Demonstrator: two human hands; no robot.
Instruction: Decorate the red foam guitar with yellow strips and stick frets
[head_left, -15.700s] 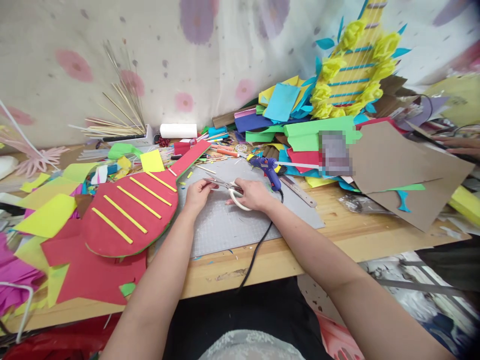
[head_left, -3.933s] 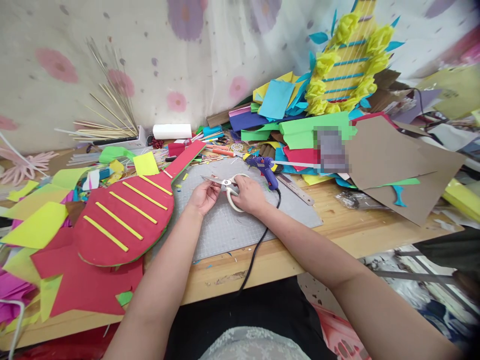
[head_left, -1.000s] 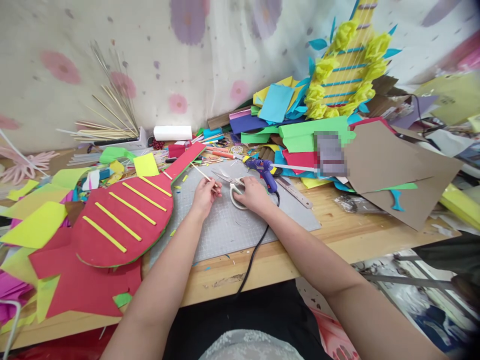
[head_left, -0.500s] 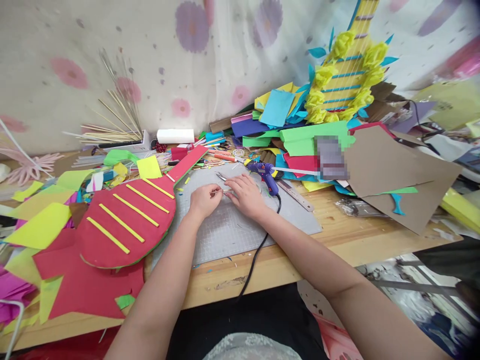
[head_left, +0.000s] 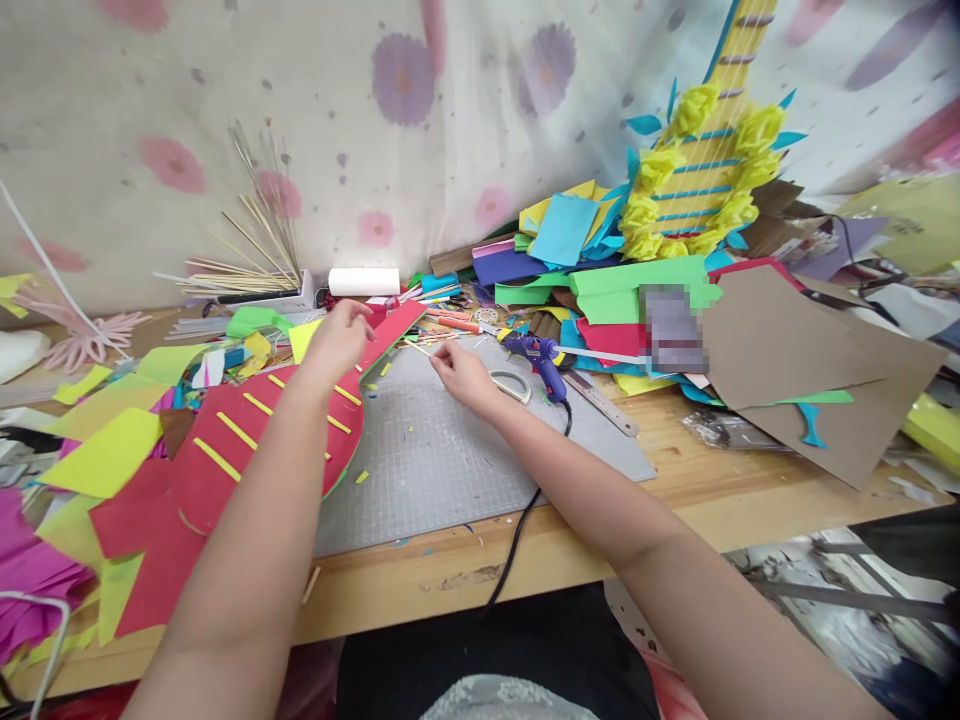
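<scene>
My right hand (head_left: 463, 375) is closed in a pinch on a thin pale stick (head_left: 417, 348), which points left above the grey cutting mat (head_left: 442, 460). Beside its wrist shows the pale loop handle of scissors (head_left: 513, 386), partly covered. My left hand (head_left: 341, 340) is over the red guitar-shaped cutout (head_left: 270, 415), close to where neck meets body. Its fingers are bent downward, and anything between them is hidden. Yellow strips (head_left: 217, 460) cross the cutout's body, partly behind my left forearm.
A blue glue gun (head_left: 536, 360) with a black cord lies right of my right hand, near a metal ruler (head_left: 604, 405). Coloured paper scraps (head_left: 105, 450) crowd the left. A yellow flowered guitar model (head_left: 697, 190) stands at the back right beside brown card (head_left: 817, 370).
My hands have separated. The left has moved up and left over the red cutout; the right stays above the mat, now with the stick visible in its fingers.
</scene>
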